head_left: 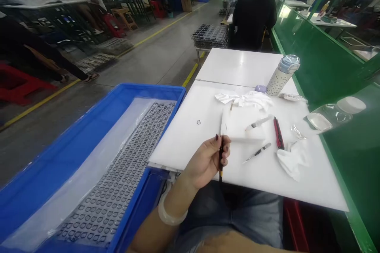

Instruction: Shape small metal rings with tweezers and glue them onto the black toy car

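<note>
My left hand is closed around a thin dark tool, held upright over the front edge of the white table. The tool's fine tip points away from me, beside a white block. On the tabletop, to the left of the block, lies one small black ring-like part. A blue tray at the left holds a clear sheet with rows of similar small parts. Of my right side only a bit of forearm appears at the bottom edge; the hand itself is out of the picture.
Right of the block are a red cutter, a thin metal knife, crumpled white tissue, a clear jar and a patterned bottle. A green partition borders the table. A person in black sits ahead.
</note>
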Available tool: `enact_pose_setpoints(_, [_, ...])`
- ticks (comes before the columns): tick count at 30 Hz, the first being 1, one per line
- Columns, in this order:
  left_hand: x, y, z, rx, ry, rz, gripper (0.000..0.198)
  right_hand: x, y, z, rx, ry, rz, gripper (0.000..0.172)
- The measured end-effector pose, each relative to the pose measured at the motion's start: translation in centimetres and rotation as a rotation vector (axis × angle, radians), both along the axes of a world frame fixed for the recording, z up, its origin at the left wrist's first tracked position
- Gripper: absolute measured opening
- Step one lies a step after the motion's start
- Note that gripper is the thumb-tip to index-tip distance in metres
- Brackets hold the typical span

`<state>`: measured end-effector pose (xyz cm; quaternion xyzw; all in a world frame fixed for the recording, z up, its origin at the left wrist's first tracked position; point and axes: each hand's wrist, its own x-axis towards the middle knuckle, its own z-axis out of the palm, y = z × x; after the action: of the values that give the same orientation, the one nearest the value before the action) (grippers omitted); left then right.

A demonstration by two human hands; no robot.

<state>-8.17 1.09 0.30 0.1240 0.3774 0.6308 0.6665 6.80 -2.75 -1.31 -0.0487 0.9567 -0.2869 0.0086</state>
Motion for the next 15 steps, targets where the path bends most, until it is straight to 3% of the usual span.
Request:
enact_pose_setpoints(3, [0.3,-0.3,0.0,-0.039,0.102,0.022,0.062,-2.0,-1.0,-2.6,-0.075,0.054,-0.029,0.02])
enact_pose_setpoints(5, [0.1,-0.2,0.0,-0.071,0.212,0.055,0.066,-1.8,-1.2,-4.1,-0.091,0.083,-0.03,0.02])
enact_pose_setpoints(9, [-3.2,2.0,0.1,-0.146,0.559,0.2,0.052,3.3,0.1,-4.7,-0.275,0.183,-0.075,0.015])
enact_pose_setpoints(11, [-5.8,4.2,0.7,-0.192,0.789,0.296,0.031,7.5,1.1,-3.5,-0.341,0.19,-0.241,0.003])
enact_pose_setpoints(12, [-6.9,5.5,1.2,-0.223,0.91,0.327,0.024,9.7,1.3,-2.8,-0.346,0.185,-0.4,0.009])
enact_pose_setpoints(13, [-7.5,6.8,1.9,-0.252,1.027,0.328,0.021,11.9,1.2,-2.0,-0.395,0.136,-0.692,0.019])
enact_pose_setpoints(15, [-7.3,9.3,3.2,-0.27,1.255,0.222,0.023,16.1,0.3,-0.7,-0.424,0.152,-0.976,0.019])
